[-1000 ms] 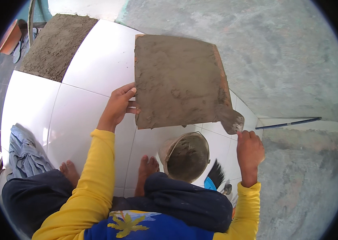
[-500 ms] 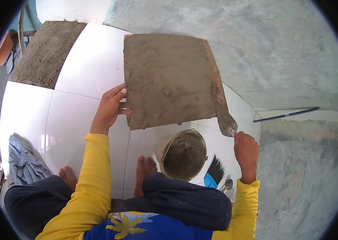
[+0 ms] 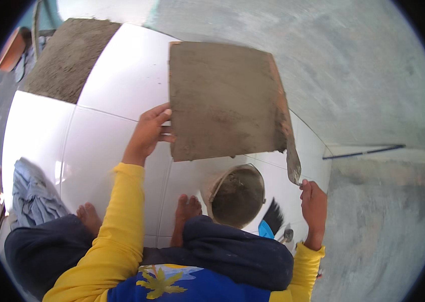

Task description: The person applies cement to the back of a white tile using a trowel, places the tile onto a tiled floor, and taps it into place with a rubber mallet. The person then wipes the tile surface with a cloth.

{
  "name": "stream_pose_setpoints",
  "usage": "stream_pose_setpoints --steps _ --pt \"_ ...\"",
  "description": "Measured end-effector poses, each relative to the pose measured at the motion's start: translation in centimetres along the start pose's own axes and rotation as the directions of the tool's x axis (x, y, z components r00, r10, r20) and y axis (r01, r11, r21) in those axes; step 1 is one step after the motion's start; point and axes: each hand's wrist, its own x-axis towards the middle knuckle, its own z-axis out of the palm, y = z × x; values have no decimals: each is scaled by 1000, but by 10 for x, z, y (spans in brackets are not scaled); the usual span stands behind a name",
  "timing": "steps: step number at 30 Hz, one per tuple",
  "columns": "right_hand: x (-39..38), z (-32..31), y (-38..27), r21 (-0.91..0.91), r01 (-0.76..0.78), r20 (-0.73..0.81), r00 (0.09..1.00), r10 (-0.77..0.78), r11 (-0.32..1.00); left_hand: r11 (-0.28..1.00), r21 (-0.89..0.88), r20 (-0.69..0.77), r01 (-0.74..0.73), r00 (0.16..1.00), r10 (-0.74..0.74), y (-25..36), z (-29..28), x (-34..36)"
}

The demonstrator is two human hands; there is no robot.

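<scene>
My left hand (image 3: 148, 132) grips the left edge of a square tile (image 3: 225, 103), thumb on top and fingers reaching under. Grey mortar covers the tile's upturned face, with a strip of orange-brown backing bare along the right edge. By its handle, my right hand (image 3: 314, 209) holds a small trowel (image 3: 294, 163) smeared with mortar. The blade is at the tile's lower right corner; whether it touches there I cannot tell. Below the tile stands a bucket (image 3: 256, 177) with mortar (image 3: 235, 206) inside.
White tiles (image 3: 107, 146) cover the floor, with a mortar bed (image 3: 71, 58) at far left. Right of the bucket lie a blue brush (image 3: 267, 229) and a round-headed tool (image 3: 287, 235). A dark rod (image 3: 363, 152) rests by the grey wall (image 3: 323, 65). Crumpled cloth (image 3: 34, 194) lies left.
The trowel and my right hand have moved down and slightly right, and the blade has turned more edge-on. The mortar looks smoother. The whole view has shifted a little.
</scene>
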Motion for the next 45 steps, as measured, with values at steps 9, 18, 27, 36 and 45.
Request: stream_pose_setpoints --steps 9,18,27,36,45 --pt "-46 79 -16 660 -264 205 964 168 704 999 38 -39 11 999 -9 1 0 2" --pt "-60 140 6 810 -398 231 892 389 431 1000 30 -39 2 999 -1 5 6 -1" --pt "-98 145 -1 695 -496 433 867 248 521 1000 20 -31 -18 999 19 11 7 -4" --pt "-117 106 51 618 -341 256 939 229 708 998 53 -20 -44 999 45 18 11 -7" --pt "-65 72 13 -126 313 -124 937 -328 941 995 89 -30 -33 999 36 22 11 -10"
